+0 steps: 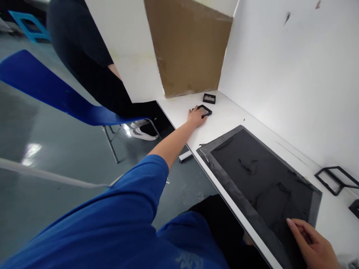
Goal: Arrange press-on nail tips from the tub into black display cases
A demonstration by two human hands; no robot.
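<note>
My left hand [196,117] reaches to the far part of the white table. Its fingers and thumb lie around a small black rectangular frame [208,111] with a clear middle, which is partly covered by the hand. Just beyond it sits a second small black frame [209,98], untouched. Over the near end of a black mat [263,175] with grey borders is my right hand [315,243]. Its fingers are curled and pressed together, and whatever they may hold is hidden. Dark thin scraps [248,164] lie on the mat.
A black open-sided frame [336,181] stands by the white wall at the right, near a dark block [355,207]. A brown board [193,48] and white partition [131,52] close the far end. To the left are a blue chair [56,89] and a seated person [75,48].
</note>
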